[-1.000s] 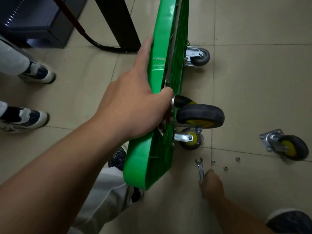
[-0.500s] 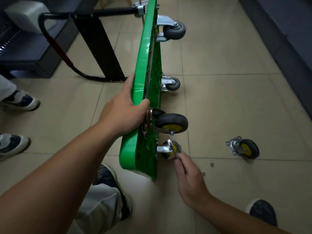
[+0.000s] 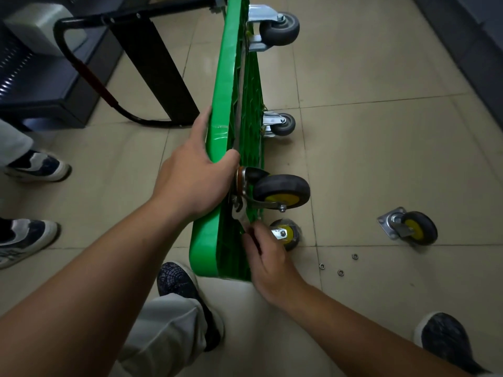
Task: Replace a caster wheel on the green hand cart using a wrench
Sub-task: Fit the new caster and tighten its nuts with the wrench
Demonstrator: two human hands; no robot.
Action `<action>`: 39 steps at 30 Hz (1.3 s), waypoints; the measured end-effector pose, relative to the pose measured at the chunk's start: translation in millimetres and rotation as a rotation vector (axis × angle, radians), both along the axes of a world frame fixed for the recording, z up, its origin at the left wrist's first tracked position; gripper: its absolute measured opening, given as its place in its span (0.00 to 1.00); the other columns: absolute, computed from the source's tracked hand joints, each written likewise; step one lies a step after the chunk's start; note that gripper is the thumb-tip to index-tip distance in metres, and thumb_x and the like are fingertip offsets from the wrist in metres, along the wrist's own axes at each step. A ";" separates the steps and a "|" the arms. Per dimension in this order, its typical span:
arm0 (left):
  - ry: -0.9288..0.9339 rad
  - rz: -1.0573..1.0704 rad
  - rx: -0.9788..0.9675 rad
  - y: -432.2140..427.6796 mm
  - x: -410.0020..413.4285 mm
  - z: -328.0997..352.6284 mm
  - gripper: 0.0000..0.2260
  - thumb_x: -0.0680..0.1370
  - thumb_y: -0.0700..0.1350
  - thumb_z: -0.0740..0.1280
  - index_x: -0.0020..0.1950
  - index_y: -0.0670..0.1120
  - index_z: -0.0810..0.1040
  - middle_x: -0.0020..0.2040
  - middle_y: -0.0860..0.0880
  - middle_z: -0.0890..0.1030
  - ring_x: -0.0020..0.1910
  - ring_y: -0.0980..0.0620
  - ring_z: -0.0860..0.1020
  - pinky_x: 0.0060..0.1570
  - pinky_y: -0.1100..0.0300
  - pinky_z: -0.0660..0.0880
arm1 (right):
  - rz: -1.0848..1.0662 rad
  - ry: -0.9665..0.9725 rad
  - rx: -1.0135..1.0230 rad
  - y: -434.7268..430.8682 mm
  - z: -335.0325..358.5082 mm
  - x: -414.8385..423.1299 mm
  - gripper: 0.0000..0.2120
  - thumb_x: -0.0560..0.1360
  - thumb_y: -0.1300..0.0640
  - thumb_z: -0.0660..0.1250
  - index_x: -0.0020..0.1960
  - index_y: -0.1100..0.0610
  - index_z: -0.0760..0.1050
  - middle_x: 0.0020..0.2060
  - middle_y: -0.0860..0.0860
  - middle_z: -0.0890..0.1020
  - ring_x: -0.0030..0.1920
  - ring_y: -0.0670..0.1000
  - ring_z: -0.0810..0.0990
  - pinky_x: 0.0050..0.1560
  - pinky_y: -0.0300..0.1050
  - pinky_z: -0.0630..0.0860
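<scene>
The green hand cart [image 3: 226, 110] stands on its side edge on the tiled floor, wheels pointing right. My left hand [image 3: 193, 178] grips its top edge, thumb over the rim. A black-and-yellow caster [image 3: 280, 191] sits on the cart's underside near that hand. My right hand [image 3: 268, 258] holds a silver wrench [image 3: 239, 214] whose head is at the caster's mounting plate. A lower yellow-hubbed caster [image 3: 287, 233] is partly hidden behind my right hand. A loose caster [image 3: 411, 227] lies on the floor to the right, with three small nuts [image 3: 340, 272] near it.
Two grey casters [image 3: 280, 28] [image 3: 281, 123] sit on the cart's far end. The cart's black handle [image 3: 95, 77] and a dark cabinet [image 3: 40, 85] are at the upper left. Another person's shoes [image 3: 38, 164] stand at the left; my own shoes [image 3: 179, 281] [image 3: 446, 341] are below.
My right hand lifted the wrench from the floor and brought it up to the caster's mounting plate on the cart. My left hand kept its grip on the cart's edge.
</scene>
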State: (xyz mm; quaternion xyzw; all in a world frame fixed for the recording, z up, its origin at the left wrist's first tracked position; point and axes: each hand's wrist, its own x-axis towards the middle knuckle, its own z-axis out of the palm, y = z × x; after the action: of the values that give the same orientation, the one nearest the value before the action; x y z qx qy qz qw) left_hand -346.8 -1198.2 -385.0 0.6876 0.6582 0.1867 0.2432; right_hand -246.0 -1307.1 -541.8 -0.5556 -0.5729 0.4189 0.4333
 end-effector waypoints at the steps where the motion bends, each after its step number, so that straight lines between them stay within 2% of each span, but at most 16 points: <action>1: 0.002 0.001 0.002 -0.3 0.7 -0.4 0.32 0.79 0.55 0.63 0.79 0.68 0.52 0.46 0.59 0.78 0.42 0.52 0.80 0.46 0.52 0.77 | 0.034 -0.008 -0.014 1.5 0.3 0.1 0.11 0.83 0.48 0.54 0.51 0.54 0.69 0.42 0.47 0.74 0.43 0.48 0.75 0.44 0.51 0.74; 5: 0.026 0.016 0.002 -0.6 1.2 -0.1 0.32 0.80 0.54 0.63 0.80 0.68 0.52 0.51 0.53 0.77 0.46 0.47 0.79 0.49 0.52 0.74 | 0.138 -0.057 -0.092 8.1 8.6 4.1 0.21 0.82 0.40 0.48 0.61 0.54 0.69 0.50 0.52 0.80 0.51 0.55 0.80 0.51 0.59 0.77; 11: 0.042 0.015 -0.007 -2.6 3.6 0.8 0.32 0.80 0.54 0.62 0.79 0.68 0.51 0.54 0.50 0.78 0.48 0.42 0.80 0.53 0.45 0.78 | 0.141 -0.183 -0.051 1.8 23.8 6.0 0.24 0.81 0.40 0.45 0.57 0.56 0.70 0.41 0.54 0.80 0.41 0.58 0.79 0.41 0.58 0.75; 13: 0.043 0.021 -0.003 -2.2 4.3 0.5 0.32 0.79 0.54 0.62 0.79 0.68 0.52 0.54 0.49 0.78 0.48 0.42 0.80 0.53 0.45 0.78 | 0.122 -0.238 -0.044 -2.3 30.2 -2.2 0.23 0.82 0.42 0.45 0.58 0.57 0.69 0.42 0.56 0.81 0.42 0.61 0.80 0.40 0.58 0.75; 16: 0.037 0.034 0.003 -2.1 4.6 -0.3 0.31 0.79 0.54 0.62 0.79 0.67 0.53 0.54 0.49 0.78 0.48 0.41 0.80 0.52 0.45 0.77 | 0.076 -0.276 -0.014 -5.0 35.8 -8.3 0.28 0.80 0.37 0.40 0.56 0.55 0.70 0.42 0.56 0.82 0.42 0.61 0.80 0.39 0.56 0.74; 20: 0.024 0.034 0.011 -3.2 6.1 0.3 0.31 0.79 0.54 0.63 0.79 0.67 0.53 0.54 0.52 0.77 0.50 0.43 0.79 0.54 0.46 0.77 | -0.013 -0.188 -0.054 -4.5 38.2 -4.5 0.26 0.80 0.35 0.38 0.42 0.48 0.68 0.33 0.47 0.76 0.38 0.56 0.79 0.36 0.50 0.72; 22: 0.026 0.034 0.018 -3.7 7.0 0.4 0.31 0.79 0.54 0.63 0.80 0.67 0.53 0.53 0.52 0.76 0.49 0.43 0.79 0.53 0.47 0.77 | -0.041 -0.176 -0.076 -5.5 42.6 -4.3 0.30 0.79 0.32 0.37 0.38 0.49 0.68 0.30 0.45 0.74 0.35 0.54 0.79 0.35 0.49 0.72; 24: 0.030 0.035 0.023 -4.0 6.8 0.5 0.31 0.80 0.54 0.63 0.80 0.67 0.53 0.53 0.53 0.76 0.49 0.44 0.79 0.52 0.48 0.76 | -0.032 -0.136 -0.154 -9.8 52.0 -4.9 0.35 0.77 0.29 0.36 0.38 0.52 0.71 0.30 0.49 0.77 0.34 0.54 0.81 0.36 0.53 0.77; 27: 0.036 0.026 0.022 -5.2 7.0 1.8 0.32 0.80 0.54 0.63 0.80 0.66 0.52 0.51 0.53 0.75 0.45 0.47 0.77 0.47 0.52 0.72 | -0.001 -0.043 -0.340 -16.5 81.6 -6.8 0.37 0.78 0.30 0.40 0.35 0.57 0.72 0.26 0.55 0.78 0.32 0.61 0.81 0.37 0.60 0.80; 29: 0.045 0.015 0.008 -5.0 7.0 2.8 0.33 0.80 0.53 0.63 0.81 0.65 0.50 0.51 0.54 0.75 0.43 0.48 0.76 0.45 0.55 0.68 | 0.034 0.144 -0.514 -12.8 104.0 -6.9 0.35 0.81 0.33 0.44 0.35 0.61 0.69 0.22 0.54 0.75 0.28 0.62 0.80 0.31 0.55 0.79; 31: 0.026 -0.001 -0.031 -3.8 4.8 4.0 0.35 0.79 0.52 0.66 0.81 0.65 0.50 0.52 0.53 0.77 0.45 0.48 0.78 0.46 0.54 0.72 | 0.094 0.360 -0.694 -5.9 124.6 -2.7 0.29 0.83 0.36 0.46 0.41 0.59 0.67 0.20 0.52 0.71 0.22 0.56 0.75 0.26 0.43 0.74; 32: -0.010 -0.011 -0.060 -2.8 2.7 4.9 0.37 0.78 0.50 0.67 0.80 0.66 0.50 0.52 0.53 0.78 0.46 0.48 0.79 0.48 0.52 0.76 | 0.121 0.435 -0.703 -8.2 132.5 1.3 0.27 0.83 0.37 0.46 0.41 0.57 0.66 0.21 0.51 0.69 0.20 0.53 0.72 0.24 0.39 0.72; 34: -0.134 -0.032 -0.134 -0.2 -1.9 6.4 0.40 0.77 0.46 0.70 0.80 0.66 0.50 0.51 0.58 0.78 0.48 0.49 0.82 0.54 0.46 0.80 | 0.125 0.458 -0.626 -20.8 133.9 5.0 0.27 0.83 0.37 0.48 0.36 0.55 0.64 0.20 0.51 0.65 0.17 0.51 0.67 0.22 0.35 0.65; 35: -0.188 -0.035 -0.168 0.8 -3.5 6.6 0.41 0.77 0.43 0.71 0.80 0.66 0.50 0.50 0.61 0.77 0.49 0.50 0.83 0.54 0.44 0.81 | 0.088 0.388 -0.563 -27.9 130.8 3.1 0.28 0.83 0.36 0.49 0.33 0.55 0.62 0.19 0.51 0.63 0.17 0.51 0.65 0.23 0.35 0.62; 37: -0.215 -0.042 -0.186 2.5 -4.8 5.3 0.42 0.77 0.41 0.71 0.80 0.65 0.50 0.49 0.63 0.76 0.49 0.51 0.83 0.54 0.44 0.82 | 0.044 0.189 -0.320 -47.7 111.1 7.2 0.30 0.81 0.33 0.49 0.31 0.54 0.61 0.22 0.48 0.63 0.22 0.49 0.65 0.26 0.42 0.60; 39: -0.193 -0.047 -0.166 4.2 -3.8 1.8 0.43 0.76 0.43 0.71 0.80 0.66 0.49 0.50 0.63 0.76 0.49 0.50 0.84 0.53 0.44 0.82 | 0.047 -0.021 -0.137 -55.6 77.8 17.6 0.30 0.79 0.31 0.47 0.34 0.54 0.64 0.26 0.48 0.66 0.27 0.49 0.67 0.30 0.50 0.65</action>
State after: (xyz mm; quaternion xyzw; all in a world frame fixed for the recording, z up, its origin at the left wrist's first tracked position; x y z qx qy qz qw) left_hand -350.6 -1194.0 -383.1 0.6592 0.6285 0.1911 0.3660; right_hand -228.4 -1362.7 -464.1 -0.5745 -0.5602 0.4616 0.3781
